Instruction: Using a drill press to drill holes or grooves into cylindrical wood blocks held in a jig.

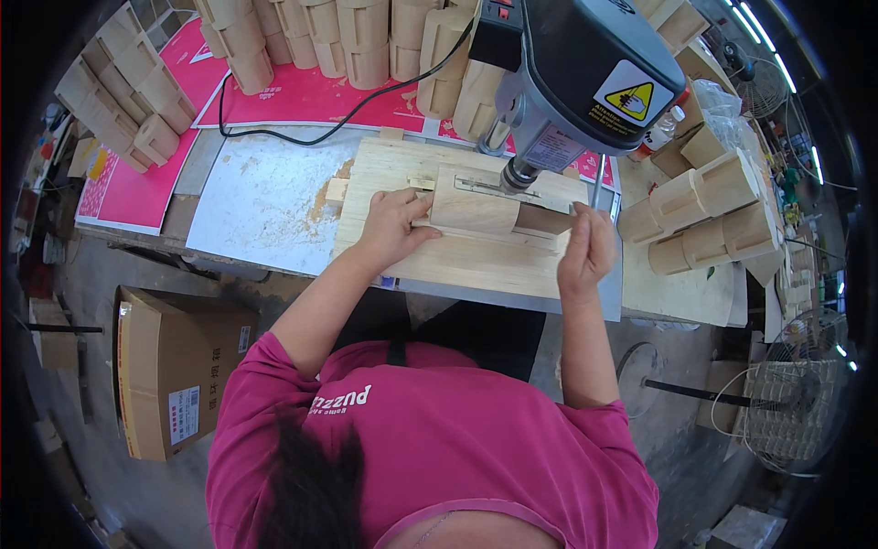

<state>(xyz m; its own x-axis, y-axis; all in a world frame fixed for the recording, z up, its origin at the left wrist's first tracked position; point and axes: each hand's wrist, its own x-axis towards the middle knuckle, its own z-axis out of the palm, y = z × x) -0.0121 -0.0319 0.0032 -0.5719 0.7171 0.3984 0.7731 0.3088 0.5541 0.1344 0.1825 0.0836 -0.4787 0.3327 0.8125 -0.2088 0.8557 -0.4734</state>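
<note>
A light wooden piece with a curved face [474, 212] lies in a wooden jig board [439, 261] under the black drill press [585, 69]. At the piece's left end, my left hand [395, 224] is closed, thumb on the near side and fingers on the far side. The drill chuck [519, 176] is just above the far side of the piece; the drill tip is hard to make out. My right hand [587, 249] is raised over the right side of the board, its fingers closed round the lower end of the metal feed lever [599, 183].
Stacked wooden pieces stand at the back [361, 41], far left [137, 82] and right [704, 210]. A black cable [302, 142] crosses the pink sheet [283, 108]. A cardboard box [178, 366] sits on the floor at left; a fan [796, 393] stands at right.
</note>
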